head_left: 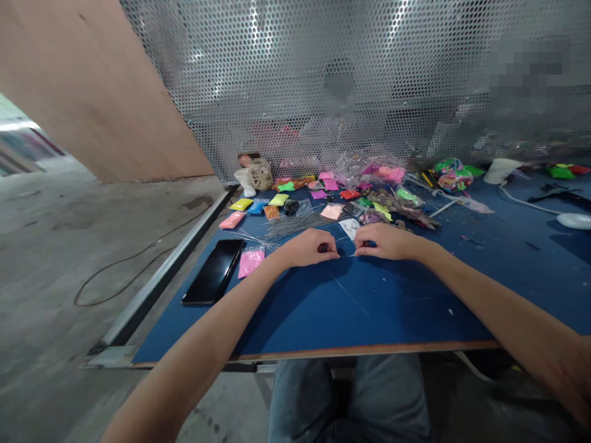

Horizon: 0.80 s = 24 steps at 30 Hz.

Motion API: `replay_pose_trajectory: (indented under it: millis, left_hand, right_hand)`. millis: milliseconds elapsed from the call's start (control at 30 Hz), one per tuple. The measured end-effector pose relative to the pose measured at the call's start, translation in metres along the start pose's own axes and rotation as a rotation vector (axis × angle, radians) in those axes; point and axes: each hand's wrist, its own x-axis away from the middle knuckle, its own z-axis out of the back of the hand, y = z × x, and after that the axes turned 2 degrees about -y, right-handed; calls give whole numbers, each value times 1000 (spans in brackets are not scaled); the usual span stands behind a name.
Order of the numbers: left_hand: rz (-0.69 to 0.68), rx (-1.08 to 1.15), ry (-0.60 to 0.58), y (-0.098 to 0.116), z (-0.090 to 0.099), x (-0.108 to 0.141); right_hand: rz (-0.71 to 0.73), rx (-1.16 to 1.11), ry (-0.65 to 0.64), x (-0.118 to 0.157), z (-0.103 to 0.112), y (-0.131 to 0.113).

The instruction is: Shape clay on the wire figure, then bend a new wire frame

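Observation:
Just above the blue tabletop, my left hand [311,247] pinches one part of a thin wire [346,256]. The fingers of my right hand [382,241] are closed on the wire a short way to the right, and a short stretch shows between the two hands. A second thin wire [349,294] lies on the table nearer to me. Behind my left hand rests a bundle of straight grey wires [290,226]. A white paper card [349,227] lies just beyond the gap between my hands.
Left of my hands are a black phone [213,272] and a pink packet [251,263]. Several coloured packets [272,212], clear plastic bags [353,169] and a white cup [500,171] stand along the back. A perforated metal panel [295,74] rises behind the blue table [323,326].

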Motion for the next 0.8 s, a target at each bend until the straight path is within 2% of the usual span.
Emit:
replay_pose_trajectory:
  millis: [400, 467, 633, 800]
  left_hand:
    - [44, -5, 19, -3, -7, -1]
    - [74, -38, 33, -2, -7, 1]
    - [102, -95, 42, 10, -2, 5]
    - [103, -107, 123, 16, 3, 7]
  right_hand:
    - [-50, 42, -34, -4, -3, 0]
    - [-59, 49, 5, -3, -1, -2]
    - [-79, 100, 203, 1, 9, -8]
    - [-29, 188, 235, 3, 15, -12]
